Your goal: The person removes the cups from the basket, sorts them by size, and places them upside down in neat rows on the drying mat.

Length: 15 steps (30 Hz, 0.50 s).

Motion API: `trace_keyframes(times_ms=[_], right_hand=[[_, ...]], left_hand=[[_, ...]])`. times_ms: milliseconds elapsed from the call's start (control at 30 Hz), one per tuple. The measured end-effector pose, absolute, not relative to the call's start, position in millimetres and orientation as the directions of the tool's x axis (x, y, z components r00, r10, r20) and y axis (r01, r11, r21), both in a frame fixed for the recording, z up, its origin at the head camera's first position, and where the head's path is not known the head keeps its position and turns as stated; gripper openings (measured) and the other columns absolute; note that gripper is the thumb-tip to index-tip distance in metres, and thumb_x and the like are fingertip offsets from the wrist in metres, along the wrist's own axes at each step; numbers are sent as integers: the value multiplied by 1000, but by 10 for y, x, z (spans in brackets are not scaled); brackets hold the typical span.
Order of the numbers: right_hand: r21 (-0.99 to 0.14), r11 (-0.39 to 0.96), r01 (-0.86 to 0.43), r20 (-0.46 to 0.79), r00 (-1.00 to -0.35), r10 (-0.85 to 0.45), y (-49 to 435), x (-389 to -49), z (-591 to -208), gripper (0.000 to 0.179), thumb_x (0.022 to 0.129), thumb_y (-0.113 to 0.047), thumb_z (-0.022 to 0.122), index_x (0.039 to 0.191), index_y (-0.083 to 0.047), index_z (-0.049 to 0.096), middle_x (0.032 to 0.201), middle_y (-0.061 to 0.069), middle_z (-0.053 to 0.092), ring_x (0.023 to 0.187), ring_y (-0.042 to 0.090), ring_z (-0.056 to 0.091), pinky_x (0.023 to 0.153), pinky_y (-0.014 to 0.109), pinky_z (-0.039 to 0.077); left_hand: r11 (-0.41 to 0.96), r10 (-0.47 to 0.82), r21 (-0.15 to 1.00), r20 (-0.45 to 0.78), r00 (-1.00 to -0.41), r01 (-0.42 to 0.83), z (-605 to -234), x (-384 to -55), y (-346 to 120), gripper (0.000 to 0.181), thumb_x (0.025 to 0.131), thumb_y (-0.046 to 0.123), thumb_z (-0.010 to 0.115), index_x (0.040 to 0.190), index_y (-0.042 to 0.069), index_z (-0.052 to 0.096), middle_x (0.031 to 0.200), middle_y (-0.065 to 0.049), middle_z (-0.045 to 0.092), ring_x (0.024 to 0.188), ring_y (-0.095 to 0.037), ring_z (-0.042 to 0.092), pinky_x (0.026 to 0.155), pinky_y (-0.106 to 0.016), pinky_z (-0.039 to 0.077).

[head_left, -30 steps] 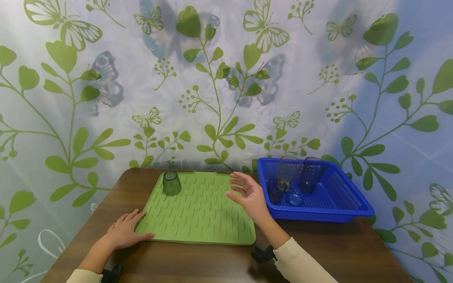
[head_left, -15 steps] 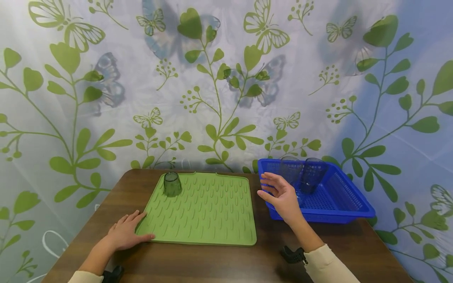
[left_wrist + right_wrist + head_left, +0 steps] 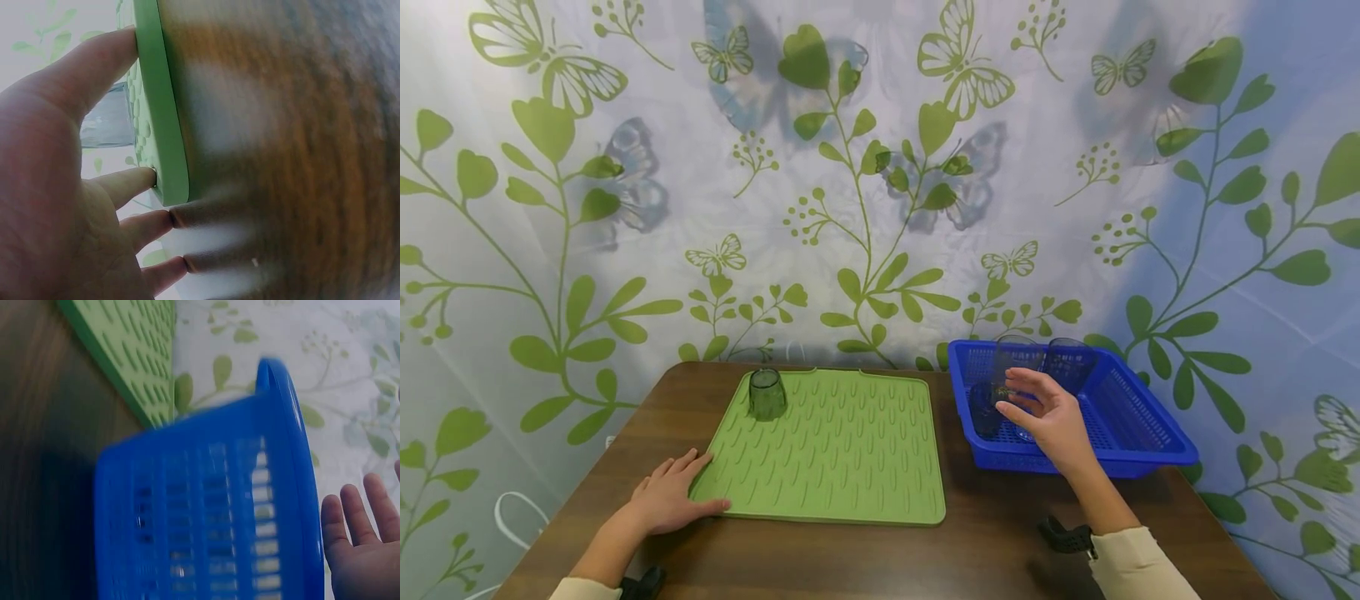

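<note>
My left hand (image 3: 662,500) rests at the near-left corner of the green drying mat (image 3: 835,450), fingers spread. In the left wrist view its thumb (image 3: 94,69) and a finger touch the mat, while other fingertips are on the wood. An upside-down dark green glass (image 3: 767,395) stands at the mat's back-left corner. My right hand (image 3: 1056,425), fingers loosely bent and holding nothing, is over the near side of the blue basket (image 3: 1075,463). Inside the basket are two tall glasses (image 3: 1070,362) and a short dark glass (image 3: 983,410); the hand partly covers another, small glass.
The brown wooden table (image 3: 850,558) carries mat and basket side by side, with a narrow strip of wood between them. A patterned curtain (image 3: 880,167) hangs right behind the table. The basket's slotted wall (image 3: 206,506) rises close beside the right hand.
My right hand has moved right, from above the mat's right edge to over the basket. The left hand and the green glass have stayed in place.
</note>
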State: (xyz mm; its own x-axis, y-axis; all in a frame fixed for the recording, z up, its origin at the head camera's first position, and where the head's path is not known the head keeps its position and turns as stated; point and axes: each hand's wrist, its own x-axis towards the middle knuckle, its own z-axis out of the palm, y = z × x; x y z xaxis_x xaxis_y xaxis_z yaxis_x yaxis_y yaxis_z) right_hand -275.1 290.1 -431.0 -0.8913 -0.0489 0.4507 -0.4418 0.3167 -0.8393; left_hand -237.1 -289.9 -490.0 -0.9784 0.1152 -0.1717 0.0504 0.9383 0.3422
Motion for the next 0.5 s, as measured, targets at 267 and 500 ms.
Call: trace_keyframes(times_ms=[267, 500], right_hand=[[-805, 459, -376, 418, -908, -11, 3160, -2799, -4303, 58, 93, -25, 78, 146, -14, 56, 147, 13, 58, 129, 16, 60, 92, 11, 53], [-791, 521, -320, 376, -927, 1, 3323, -2861, -4297, 61, 94, -32, 76, 148, -15, 53, 150, 21, 52, 126, 8, 59, 92, 8, 51]], left_hand=[[940, 118, 337, -160, -980, 58, -4935, -2415, -2931, 102, 85, 71, 69, 157, 6, 39, 162, -31, 29, 144, -64, 23, 105, -85, 22], [939, 121, 337, -153, -981, 63, -4959, -2448, -2949, 101, 85, 72, 68, 157, 6, 39, 162, -31, 29, 144, -64, 23, 105, -85, 22]])
